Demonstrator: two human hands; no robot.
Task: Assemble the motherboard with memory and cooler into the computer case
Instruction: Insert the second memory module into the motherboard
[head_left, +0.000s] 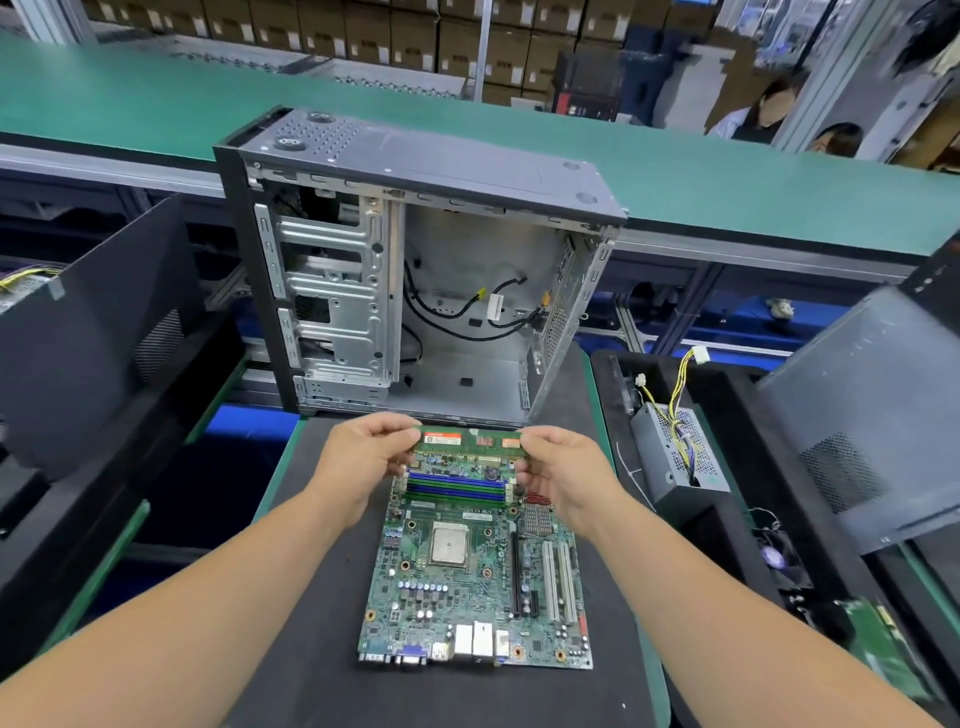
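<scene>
A green motherboard (467, 582) lies flat on the black mat (311, 623) in front of me, its silver processor (449, 543) bare and its blue and green memory slots (457, 488) at the far end. I hold a green memory stick (472, 441) by both ends just above those slots: my left hand (358, 467) pinches its left end and my right hand (561, 478) its right end. Behind the board stands the open computer case (415, 270), upright, with loose black cables inside. No cooler is visible.
A power supply (675, 457) with yellow wires rests on a black tray at the right. Dark case panels lean at the left (93, 338) and right (862, 405). A green conveyor (156, 104) runs behind the case. Two people sit at the far right.
</scene>
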